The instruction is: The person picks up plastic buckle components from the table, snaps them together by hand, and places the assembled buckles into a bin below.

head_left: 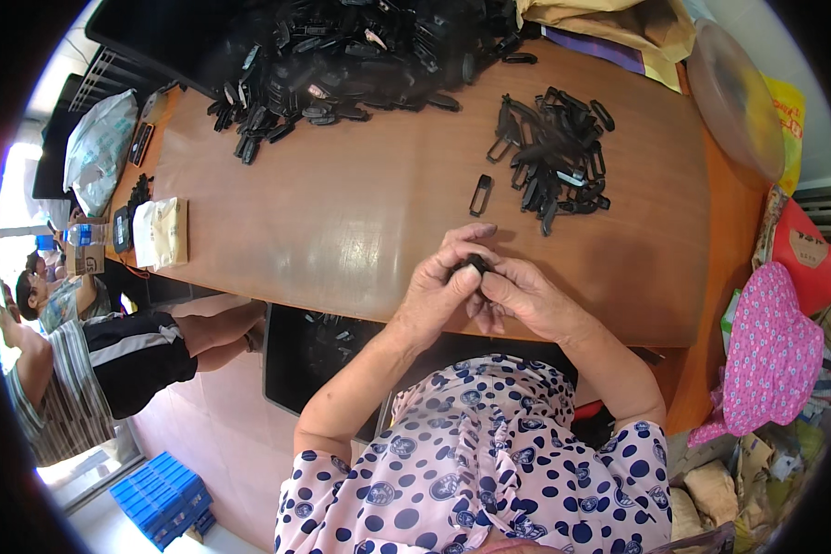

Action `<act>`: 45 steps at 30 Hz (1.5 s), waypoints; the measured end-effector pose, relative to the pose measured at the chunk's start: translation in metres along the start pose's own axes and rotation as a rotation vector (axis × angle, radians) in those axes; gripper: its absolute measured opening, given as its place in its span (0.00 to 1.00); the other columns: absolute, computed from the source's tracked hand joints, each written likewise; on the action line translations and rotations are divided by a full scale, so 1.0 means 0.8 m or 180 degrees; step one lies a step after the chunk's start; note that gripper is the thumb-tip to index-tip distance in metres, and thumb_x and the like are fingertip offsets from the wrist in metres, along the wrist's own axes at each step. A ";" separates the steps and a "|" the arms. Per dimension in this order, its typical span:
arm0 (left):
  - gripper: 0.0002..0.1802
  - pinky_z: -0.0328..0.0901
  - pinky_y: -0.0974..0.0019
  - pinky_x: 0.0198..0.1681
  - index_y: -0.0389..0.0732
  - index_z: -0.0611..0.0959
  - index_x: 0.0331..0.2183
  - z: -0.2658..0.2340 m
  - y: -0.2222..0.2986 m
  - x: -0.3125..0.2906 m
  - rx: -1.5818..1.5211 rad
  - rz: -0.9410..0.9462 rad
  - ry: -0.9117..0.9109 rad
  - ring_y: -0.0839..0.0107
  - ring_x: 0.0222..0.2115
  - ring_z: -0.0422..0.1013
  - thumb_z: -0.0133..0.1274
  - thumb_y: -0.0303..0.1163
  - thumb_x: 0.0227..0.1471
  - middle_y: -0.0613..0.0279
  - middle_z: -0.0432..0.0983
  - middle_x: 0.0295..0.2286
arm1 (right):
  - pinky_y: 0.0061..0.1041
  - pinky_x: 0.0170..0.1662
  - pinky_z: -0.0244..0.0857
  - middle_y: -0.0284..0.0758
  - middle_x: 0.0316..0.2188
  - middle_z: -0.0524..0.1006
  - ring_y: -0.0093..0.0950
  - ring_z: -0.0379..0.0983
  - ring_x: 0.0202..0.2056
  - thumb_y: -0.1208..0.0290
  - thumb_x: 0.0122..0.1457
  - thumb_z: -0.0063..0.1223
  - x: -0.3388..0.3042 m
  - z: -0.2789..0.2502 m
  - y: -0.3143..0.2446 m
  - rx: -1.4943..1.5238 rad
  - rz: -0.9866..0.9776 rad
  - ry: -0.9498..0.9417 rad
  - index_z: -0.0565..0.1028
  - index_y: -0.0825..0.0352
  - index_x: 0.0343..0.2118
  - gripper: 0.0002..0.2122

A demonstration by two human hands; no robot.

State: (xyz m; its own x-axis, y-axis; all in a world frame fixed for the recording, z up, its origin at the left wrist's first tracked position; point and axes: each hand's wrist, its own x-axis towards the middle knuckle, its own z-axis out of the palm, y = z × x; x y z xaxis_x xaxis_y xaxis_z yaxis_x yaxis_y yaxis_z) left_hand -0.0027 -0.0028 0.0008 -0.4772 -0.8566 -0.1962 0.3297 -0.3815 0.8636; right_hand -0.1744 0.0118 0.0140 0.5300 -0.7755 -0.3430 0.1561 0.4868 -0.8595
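Note:
Close to the table's near edge my two hands meet around a small black piece (472, 265), mostly hidden by the fingers. My left hand (448, 277) has its thumb pressed on the piece and its fingers curled behind. From the other side, my right hand (523, 291) pinches the same piece with thumb and fingertips. Just beyond my hands lies a single black oblong frame-shaped part (481, 196). Farther right is a loose pile of similar black parts (554, 152). A much bigger heap of dark plastic pieces (342, 69) covers the far left of the table.
A black tray (291, 369) with some pieces sits below the table edge at left. A paper packet (162, 233) and a plastic bag (100, 152) lie at the left end. At right are a translucent basin (731, 97) and a pink flowered hat (771, 355). Other people are at left.

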 end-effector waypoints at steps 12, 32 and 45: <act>0.20 0.66 0.66 0.26 0.48 0.77 0.45 -0.138 0.103 0.195 0.5353 0.1917 0.0962 0.65 0.25 0.72 0.52 0.24 0.47 0.63 0.72 0.30 | 0.22 0.36 0.69 0.30 0.37 0.71 0.27 0.65 0.37 0.77 0.45 0.52 0.100 -0.072 -0.041 -0.5688 -0.2182 0.0601 0.74 0.65 0.34 0.10; 0.12 0.67 0.57 0.34 0.42 0.79 0.36 -0.051 0.085 0.093 0.4988 0.1382 -0.1079 0.54 0.33 0.73 0.55 0.32 0.46 0.56 0.76 0.30 | 0.11 0.25 0.53 0.28 0.31 0.71 0.13 0.63 0.28 0.67 0.64 0.44 -0.019 -0.038 0.004 0.0178 -0.0540 0.0823 0.65 0.64 0.47 0.12; 0.15 0.67 0.61 0.34 0.39 0.79 0.39 0.006 -0.044 -0.021 0.3661 0.0523 -0.0641 0.54 0.30 0.73 0.58 0.31 0.46 0.53 0.76 0.29 | 0.09 0.23 0.53 0.27 0.27 0.73 0.12 0.63 0.24 0.71 0.62 0.47 -0.075 -0.017 0.070 0.0050 -0.0164 0.0939 0.69 0.65 0.39 0.06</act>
State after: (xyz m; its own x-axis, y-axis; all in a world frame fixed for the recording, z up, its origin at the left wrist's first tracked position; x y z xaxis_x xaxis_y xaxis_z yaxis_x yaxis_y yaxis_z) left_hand -0.0107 0.0266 -0.0242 -0.6514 -0.7567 -0.0557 -0.4800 0.3541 0.8026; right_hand -0.2088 0.0800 -0.0187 0.2562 -0.8816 -0.3963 0.1906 0.4480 -0.8735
